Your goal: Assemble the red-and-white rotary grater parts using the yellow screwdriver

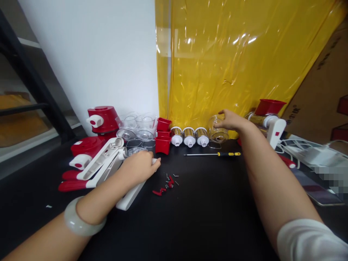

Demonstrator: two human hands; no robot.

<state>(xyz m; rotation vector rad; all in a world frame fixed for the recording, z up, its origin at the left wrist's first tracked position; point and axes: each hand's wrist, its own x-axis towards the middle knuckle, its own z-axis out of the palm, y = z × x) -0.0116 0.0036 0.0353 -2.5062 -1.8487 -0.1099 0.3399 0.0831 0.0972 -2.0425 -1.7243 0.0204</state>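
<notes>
My left hand is closed around a white plastic handle part that lies on the black table, next to other white and red handle parts. A pale bangle sits on that wrist. My right hand reaches to the back of the table and its fingers grip a clear plastic cup piece standing there. Three metal grater drums with white caps stand in a row just left of the clear piece. A screwdriver with a yellow and black grip lies in front of them.
Small screws and red clips lie scattered mid-table. Red hoppers, clear cups and red housings crowd the back left. An assembled grater stands at the right, with white parts behind it. Yellow film covers the wall.
</notes>
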